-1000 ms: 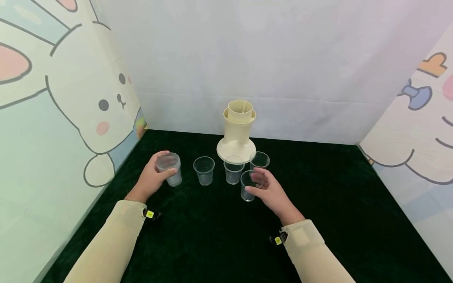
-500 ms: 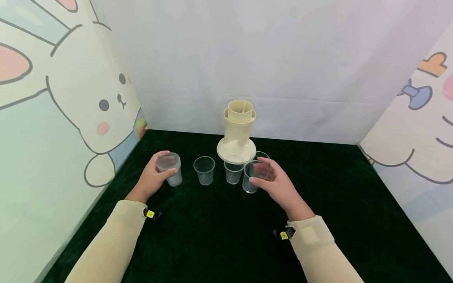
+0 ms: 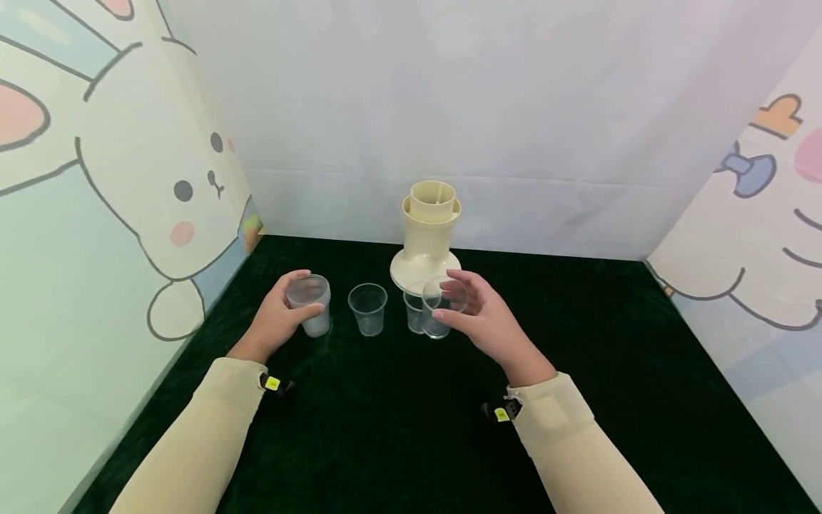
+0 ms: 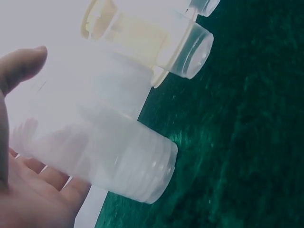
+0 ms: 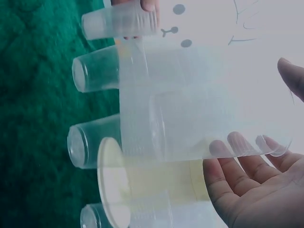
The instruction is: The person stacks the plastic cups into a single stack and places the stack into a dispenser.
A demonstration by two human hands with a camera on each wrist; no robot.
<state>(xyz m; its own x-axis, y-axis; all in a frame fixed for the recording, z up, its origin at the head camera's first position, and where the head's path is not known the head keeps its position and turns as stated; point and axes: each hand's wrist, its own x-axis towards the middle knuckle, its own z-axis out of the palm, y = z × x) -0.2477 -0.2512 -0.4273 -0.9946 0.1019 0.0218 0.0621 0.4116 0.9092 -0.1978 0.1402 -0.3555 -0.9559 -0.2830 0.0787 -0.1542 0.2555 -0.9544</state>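
Observation:
My left hand (image 3: 272,321) grips a stack of several nested clear plastic cups (image 3: 315,321), upright at the left. Its nested edges show in the left wrist view. My right hand (image 3: 488,325) holds a single clear plastic cup (image 3: 437,327) between thumb and fingers. That cup overlaps a standing cup (image 3: 413,320) in the head view; in the right wrist view it appears above the table. Another clear cup (image 3: 369,314) stands between the stack and these two. One more cup (image 5: 95,216) shows low in the right wrist view; the right hand hides it from the head camera.
A cream plastic stand (image 3: 429,239) with a round base and nested cylinders on top is behind the cups. Dark green cloth (image 3: 385,421) covers the table. A white curtain (image 3: 533,107) hangs behind, with cartoon-printed panels (image 3: 148,178) at both sides.
My right hand has lifted its cup up and away from me, then carried it left in front of the middle standing cup. The left hand with the stack has barely moved.

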